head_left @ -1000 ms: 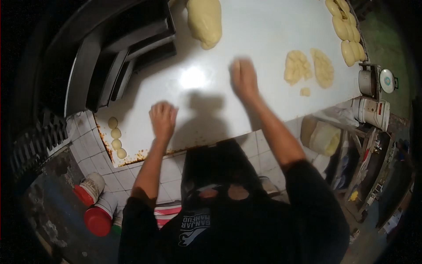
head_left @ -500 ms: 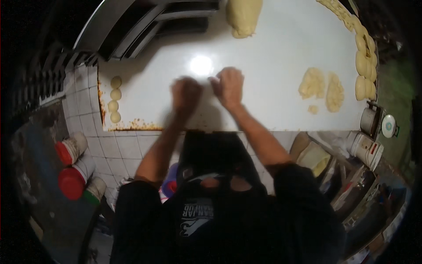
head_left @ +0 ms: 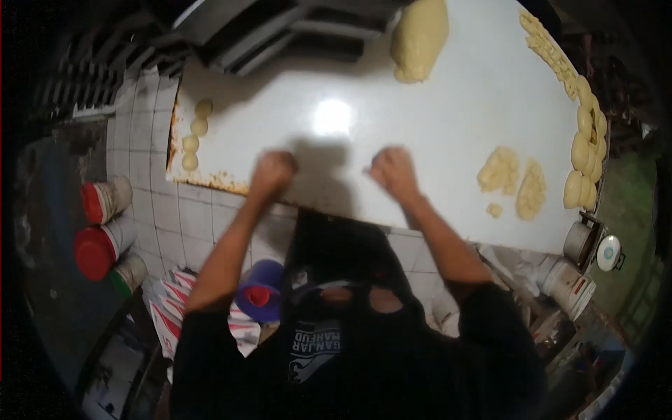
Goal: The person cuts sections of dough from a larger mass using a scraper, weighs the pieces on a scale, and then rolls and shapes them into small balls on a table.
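Note:
Both my hands are curled low over a white tabletop [head_left: 434,126], near its front edge. My left hand [head_left: 274,173] is closed; what it covers, if anything, is hidden under the fingers. Farther right, my right hand [head_left: 394,173] is also closed, with its thumb side toward the middle and its contents out of sight. Several small round dough balls [head_left: 190,144] stand in a line at the table's left end. To the right of my right hand lie two heaps of cut dough pieces [head_left: 498,171] and a single small dough piece [head_left: 494,210].
A large dough lump [head_left: 420,45] sits at the back, beside dark stacked trays [head_left: 294,35]. Smooth dough rolls [head_left: 580,150] and a dough strip [head_left: 549,52] line the right edge. Lidded buckets [head_left: 94,252] stand on the left floor, and a purple bucket [head_left: 260,290] below the table.
My hands have come closer to the front edge and farther apart from each other. The whole view has tilted, so the table slants down to the right.

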Available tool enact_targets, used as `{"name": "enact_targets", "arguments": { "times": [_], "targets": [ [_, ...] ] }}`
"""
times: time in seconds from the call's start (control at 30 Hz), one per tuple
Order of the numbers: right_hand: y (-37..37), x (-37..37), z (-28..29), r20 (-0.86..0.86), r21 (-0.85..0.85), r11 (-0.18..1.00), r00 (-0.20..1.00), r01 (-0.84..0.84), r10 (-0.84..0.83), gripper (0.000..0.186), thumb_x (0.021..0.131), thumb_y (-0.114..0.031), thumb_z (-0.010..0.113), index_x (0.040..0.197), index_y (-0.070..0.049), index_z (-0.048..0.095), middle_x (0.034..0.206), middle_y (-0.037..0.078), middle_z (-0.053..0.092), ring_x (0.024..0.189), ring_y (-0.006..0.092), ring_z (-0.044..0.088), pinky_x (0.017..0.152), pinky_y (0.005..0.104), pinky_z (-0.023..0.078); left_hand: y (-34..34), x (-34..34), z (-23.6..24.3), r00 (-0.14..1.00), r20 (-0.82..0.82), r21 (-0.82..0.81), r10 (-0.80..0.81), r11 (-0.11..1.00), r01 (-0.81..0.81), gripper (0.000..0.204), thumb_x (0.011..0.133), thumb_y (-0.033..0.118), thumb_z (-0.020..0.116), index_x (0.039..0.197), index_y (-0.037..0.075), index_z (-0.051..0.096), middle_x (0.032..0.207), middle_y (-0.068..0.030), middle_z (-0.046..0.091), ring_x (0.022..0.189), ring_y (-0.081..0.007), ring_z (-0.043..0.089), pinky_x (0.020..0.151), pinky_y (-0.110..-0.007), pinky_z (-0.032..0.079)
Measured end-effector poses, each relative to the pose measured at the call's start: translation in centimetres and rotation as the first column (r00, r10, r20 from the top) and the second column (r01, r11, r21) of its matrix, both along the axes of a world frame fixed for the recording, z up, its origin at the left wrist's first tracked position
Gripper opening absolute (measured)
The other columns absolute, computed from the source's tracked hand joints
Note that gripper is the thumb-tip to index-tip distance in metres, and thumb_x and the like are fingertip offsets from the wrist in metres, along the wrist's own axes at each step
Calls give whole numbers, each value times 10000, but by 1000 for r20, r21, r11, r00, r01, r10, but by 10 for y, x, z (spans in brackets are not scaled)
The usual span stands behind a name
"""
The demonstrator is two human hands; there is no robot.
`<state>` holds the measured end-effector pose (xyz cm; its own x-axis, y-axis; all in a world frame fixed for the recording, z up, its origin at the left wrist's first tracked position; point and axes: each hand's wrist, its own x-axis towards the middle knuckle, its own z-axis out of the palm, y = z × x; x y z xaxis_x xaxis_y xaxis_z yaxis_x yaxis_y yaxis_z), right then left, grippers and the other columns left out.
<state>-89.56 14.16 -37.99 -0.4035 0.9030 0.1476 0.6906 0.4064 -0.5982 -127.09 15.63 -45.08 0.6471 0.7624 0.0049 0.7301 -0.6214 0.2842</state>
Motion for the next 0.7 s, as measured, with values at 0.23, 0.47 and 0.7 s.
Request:
{"name": "enact_targets", "arguments": {
  "times": [0.23,0.47,0.7],
  "targets": [
    [-30,-32,2,24,106,986,991,130,-134,224,849,-195,787,866,-79,597,946,126,591,903,349,517,804,487,388,-9,86,79,753,625,41,207,954,-297,136,828,148,732,798,78,619,803,-165,614,837,-351,619,819,-488,484],
    [-3,-52,11,146,90,926,915,367,-377,162,923,-114,705,921,-26,569,1003,180,585,944,383,503,840,494,388,14,40,53,845,373,-23,383,914,-404,195,866,164,728,1020,57,674,1142,-141,631,1124,-312,575,997,-458,467],
    [17,-73,73,319,-292,882,908,369,-273,413,922,-92,723,1285,29,567,1217,240,619,1139,418,607,1003,481,499,-16,-25,101,804,542,-164,244,969,-183,237,887,69,708,1116,38,657,1175,-127,638,1158,-331,598,1003,-422,490]
  ]
}}
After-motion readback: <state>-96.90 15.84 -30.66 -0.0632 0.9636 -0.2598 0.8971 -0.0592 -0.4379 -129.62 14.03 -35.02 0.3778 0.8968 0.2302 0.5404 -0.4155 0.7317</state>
